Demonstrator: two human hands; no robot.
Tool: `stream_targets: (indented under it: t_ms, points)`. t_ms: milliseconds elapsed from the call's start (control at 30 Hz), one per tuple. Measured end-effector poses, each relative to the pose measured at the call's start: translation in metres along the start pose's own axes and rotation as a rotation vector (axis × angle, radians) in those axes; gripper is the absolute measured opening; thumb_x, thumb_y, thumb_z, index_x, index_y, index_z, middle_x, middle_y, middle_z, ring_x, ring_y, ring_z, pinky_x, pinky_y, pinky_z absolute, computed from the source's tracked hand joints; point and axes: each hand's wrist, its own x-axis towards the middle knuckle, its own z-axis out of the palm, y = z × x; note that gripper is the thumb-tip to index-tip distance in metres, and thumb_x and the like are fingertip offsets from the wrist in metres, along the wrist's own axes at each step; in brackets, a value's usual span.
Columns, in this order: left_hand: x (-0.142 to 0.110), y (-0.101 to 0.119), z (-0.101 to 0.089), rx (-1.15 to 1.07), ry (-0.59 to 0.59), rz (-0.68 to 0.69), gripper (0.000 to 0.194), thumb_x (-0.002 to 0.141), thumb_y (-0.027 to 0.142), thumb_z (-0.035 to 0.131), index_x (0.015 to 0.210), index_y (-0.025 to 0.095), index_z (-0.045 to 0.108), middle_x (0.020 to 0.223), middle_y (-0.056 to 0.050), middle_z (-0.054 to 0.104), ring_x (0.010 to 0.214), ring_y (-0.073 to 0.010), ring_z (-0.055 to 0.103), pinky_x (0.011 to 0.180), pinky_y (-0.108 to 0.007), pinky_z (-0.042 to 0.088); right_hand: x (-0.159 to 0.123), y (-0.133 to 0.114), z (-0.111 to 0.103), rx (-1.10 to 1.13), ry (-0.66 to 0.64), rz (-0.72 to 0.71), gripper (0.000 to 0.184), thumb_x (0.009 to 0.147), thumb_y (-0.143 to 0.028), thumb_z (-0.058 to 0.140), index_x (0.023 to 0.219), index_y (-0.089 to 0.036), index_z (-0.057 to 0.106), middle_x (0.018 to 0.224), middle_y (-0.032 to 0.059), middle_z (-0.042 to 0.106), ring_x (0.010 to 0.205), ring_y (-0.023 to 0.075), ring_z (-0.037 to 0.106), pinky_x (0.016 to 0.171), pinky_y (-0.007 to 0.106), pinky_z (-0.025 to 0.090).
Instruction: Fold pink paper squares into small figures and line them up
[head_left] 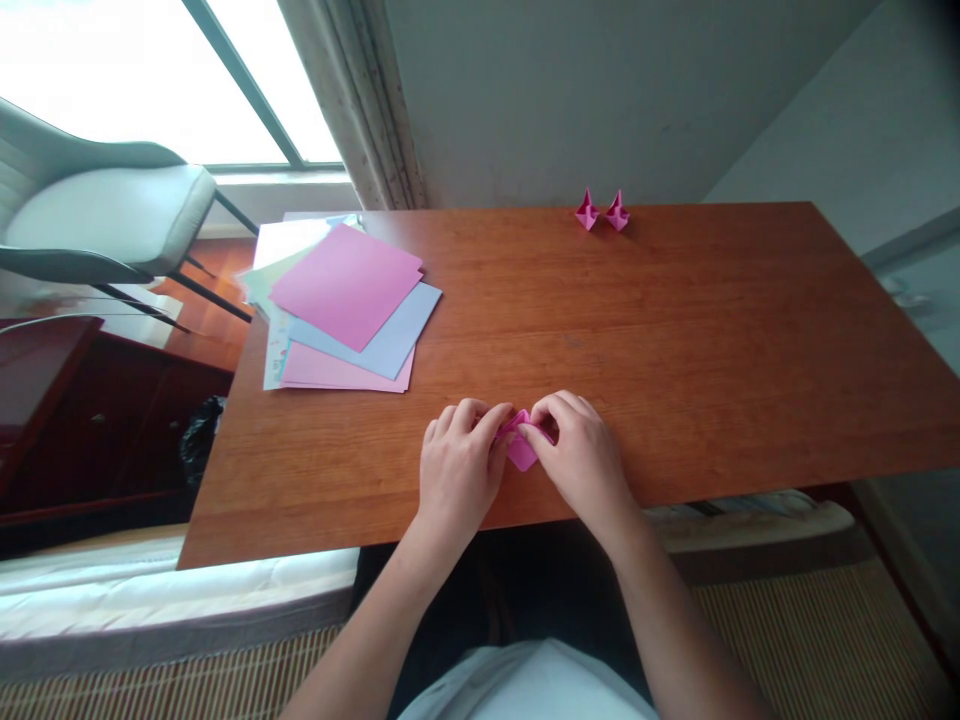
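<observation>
A small folded piece of pink origami paper is held between my two hands, just above the near edge of the wooden table. My left hand pinches its left side between thumb and fingers. On the opposite side, my right hand grips the paper the same way, thumb across its upper part. My fingers cover both sides of the paper, so its full shape is hidden. Two finished-looking pink origami figures with pointed tips, a left one and a right one, stand at the table's far edge.
Pink sheets of paper lie over a blue sheet and more paper at the table's left. The wooden table reaches to the wall. A pale chair stands beyond its left side, near a curtain.
</observation>
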Motion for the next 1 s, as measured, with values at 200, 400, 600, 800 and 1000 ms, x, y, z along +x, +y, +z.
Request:
stream_targets:
  t_ms: [200,400,600,800,1000]
  points:
    - [0.0,-0.004,-0.002,-0.112,0.017,-0.002,0.015,0.096,0.027,0.061,0.105,0.024,0.072,0.1,-0.004,0.069,0.093,-0.0228,0.061,0.082,-0.037,0.043,-0.007,0.003,-0.001,0.278,0.031,0.006,0.016,0.089,-0.021,0.069,0.078,-0.023,0.058,0.088,0.0007,0.069,0.081,0.0185,0.061,0.074,0.031,0.047]
    - [-0.001,-0.006,-0.004,-0.241,0.019,0.013,0.008,0.095,0.022,0.061,0.096,0.023,0.069,0.099,0.0,0.075,0.092,-0.0202,0.065,0.08,-0.035,0.041,-0.012,0.004,0.0,0.519,-0.018,0.073,0.01,0.088,-0.029,0.072,0.086,-0.024,0.063,0.084,-0.0012,0.073,0.072,0.0151,0.066,0.064,0.026,0.051]
    - [-0.003,-0.006,-0.005,-0.22,0.022,0.011,0.009,0.096,0.022,0.06,0.096,0.023,0.069,0.093,-0.001,0.076,0.087,-0.0205,0.065,0.077,-0.035,0.041,-0.009,0.002,0.0,0.468,0.002,-0.098,0.013,0.091,-0.021,0.067,0.102,-0.025,0.073,0.098,0.0026,0.076,0.089,0.0177,0.071,0.079,0.029,0.054]
    - [-0.004,-0.003,-0.007,-0.365,0.069,-0.045,0.009,0.093,0.022,0.062,0.099,0.022,0.069,0.094,-0.003,0.076,0.083,-0.0187,0.066,0.078,-0.033,0.046,-0.01,0.004,0.003,0.572,0.07,-0.015,0.008,0.09,-0.028,0.069,0.089,-0.024,0.076,0.089,0.0028,0.077,0.082,0.0189,0.072,0.072,0.029,0.056]
    - [-0.009,-0.003,-0.013,-0.71,0.08,-0.144,0.005,0.091,0.023,0.065,0.092,0.02,0.068,0.087,-0.003,0.072,0.072,-0.0129,0.063,0.06,-0.022,0.047,-0.011,0.012,0.008,0.687,0.092,0.067,0.014,0.087,-0.037,0.071,0.089,-0.024,0.076,0.09,0.005,0.078,0.082,0.0217,0.073,0.074,0.034,0.059]
